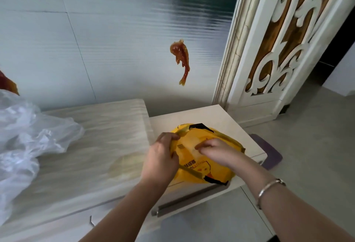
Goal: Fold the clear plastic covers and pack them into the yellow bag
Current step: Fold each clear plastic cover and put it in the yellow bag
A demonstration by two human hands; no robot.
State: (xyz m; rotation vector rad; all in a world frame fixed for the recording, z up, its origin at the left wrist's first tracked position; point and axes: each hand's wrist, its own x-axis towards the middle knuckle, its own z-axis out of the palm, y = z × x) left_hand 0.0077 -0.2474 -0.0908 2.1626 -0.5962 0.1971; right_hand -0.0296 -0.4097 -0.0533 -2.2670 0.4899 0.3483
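At the far left, a heap of clear plastic covers [25, 138] lies crumpled and unfolded on the pale wood-grain bench [96, 145], reaching to the left edge of the view; the bench surface to their right is blurred, with a faint yellowish patch near its right side; behind the bench the wall [115, 40] carries a water-scene mural with an orange fish [181, 61] painted right of centre and part of a second fish at the left edge. Right of the bench, a lower white cabinet top [217, 116] carries the yellow bag [211, 168], which lies flat with printed characters, a barcode and black handle sections at its far and near ends. The left hand [160, 160] grips the bag's left edge, fingers curled over the rim and thumb under it; the grip is closed on the bag. The right hand [217, 150] rests on the bag's upper middle, fingers bent and fingertips pressing on a pale clear patch at the bag's opening; whether they pinch anything cannot be told; a bracelet [269, 188] sits on that wrist. Farther right, a purple mat [270, 153] lies on the tiled floor [317, 155] beside the cabinet; an ornate white and brown carved screen [284, 40] stands at the upper right.
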